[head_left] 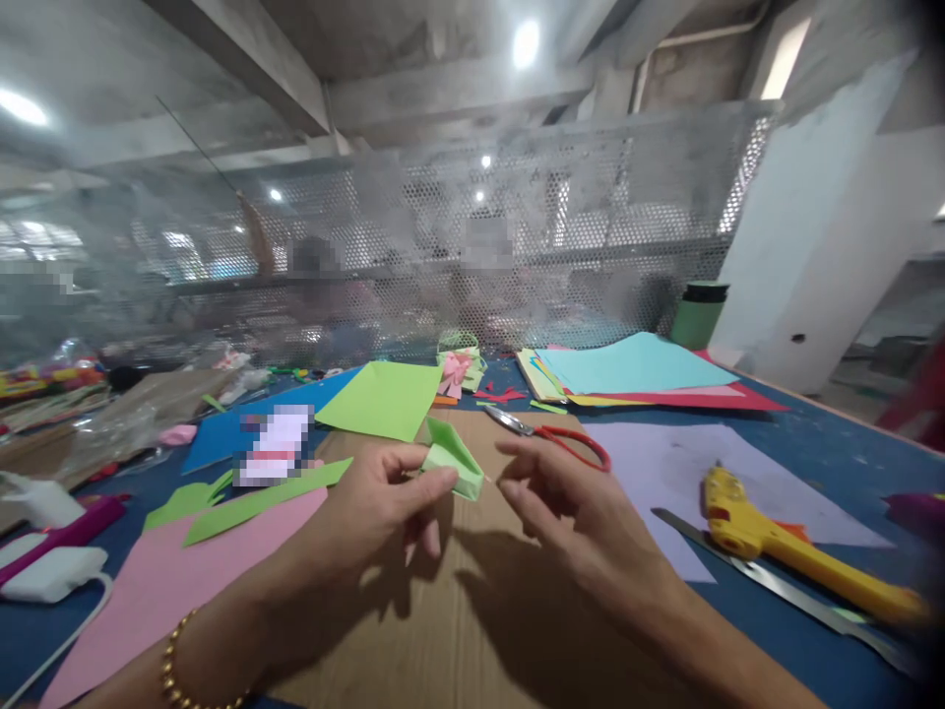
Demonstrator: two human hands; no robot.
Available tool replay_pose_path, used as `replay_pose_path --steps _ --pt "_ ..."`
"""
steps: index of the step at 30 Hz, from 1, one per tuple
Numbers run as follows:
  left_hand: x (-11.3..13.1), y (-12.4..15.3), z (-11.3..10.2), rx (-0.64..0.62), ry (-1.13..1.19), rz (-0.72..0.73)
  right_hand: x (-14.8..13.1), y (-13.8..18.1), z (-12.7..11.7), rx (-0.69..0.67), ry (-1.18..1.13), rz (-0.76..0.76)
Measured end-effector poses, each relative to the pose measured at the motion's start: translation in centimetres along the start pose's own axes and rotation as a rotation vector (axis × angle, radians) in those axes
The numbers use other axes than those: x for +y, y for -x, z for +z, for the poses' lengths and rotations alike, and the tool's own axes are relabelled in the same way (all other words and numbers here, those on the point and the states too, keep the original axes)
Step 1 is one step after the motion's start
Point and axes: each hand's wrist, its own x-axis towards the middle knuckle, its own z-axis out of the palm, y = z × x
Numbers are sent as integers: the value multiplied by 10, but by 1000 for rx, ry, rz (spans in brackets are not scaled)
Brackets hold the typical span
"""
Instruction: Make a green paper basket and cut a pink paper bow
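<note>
My left hand (391,492) pinches a small folded green paper piece (454,461) between thumb and fingers, above the brown cardboard sheet (443,630). The paper has upright folded sides, like a little open box or boat. Just right of it, my right hand (565,492) holds its curled fingers apart, with nothing plainly between them. A short pale speck or strand shows between the paper and the right fingertips, too small to name. Red-handled scissors (572,441) lie behind my right hand. A bright green paper sheet (384,399) lies beyond my left hand.
On the right, a yellow glue gun (768,537) and a long metal blade (797,591) lie by lilac paper (664,453). Pink paper (199,571) with green strips (266,504) is at left. Coloured sheets (635,366) are stacked at the back, before a perforated metal screen (413,246).
</note>
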Motion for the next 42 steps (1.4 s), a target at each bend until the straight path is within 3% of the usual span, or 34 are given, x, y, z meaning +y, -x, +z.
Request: replay_pose_path --steps 4,10,26,42 --pt "0 1 6 13 98 24 0 5 9 -78 -24 -77" --pt "1 4 15 44 63 57 7 6 18 -39 -11 -14" --pt "-4 3 10 -10 136 13 4 7 21 -65 40 48" --pt "5 6 8 12 -39 40 5 5 22 -64 28 -8"
